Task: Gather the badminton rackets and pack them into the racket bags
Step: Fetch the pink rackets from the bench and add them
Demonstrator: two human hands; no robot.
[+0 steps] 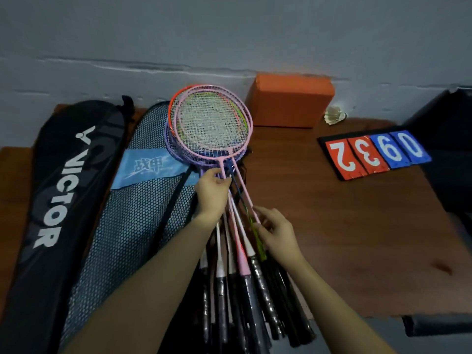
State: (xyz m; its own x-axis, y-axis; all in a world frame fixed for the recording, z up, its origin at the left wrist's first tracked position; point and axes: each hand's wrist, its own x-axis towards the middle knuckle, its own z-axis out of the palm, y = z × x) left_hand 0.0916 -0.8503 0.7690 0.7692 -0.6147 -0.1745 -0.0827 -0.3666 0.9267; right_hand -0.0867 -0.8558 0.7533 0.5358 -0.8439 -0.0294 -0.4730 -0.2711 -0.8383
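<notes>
Black grips sit closest to you. Your left hand (213,186) and right hand (277,232) pinch the rackets (212,123) together (gathering step). Next, slide them into the mesh bag (132,226) at nine o'clock.

A rectangular orange foam block (290,100) sits at the back of the dark reddish-brown wooden table (344,226), against the grey wall (229,29). Just right of it lies a white feather shuttlecock (335,115). Nearer, a flip scoreboard (375,154) shows red and blue number cards.
</notes>
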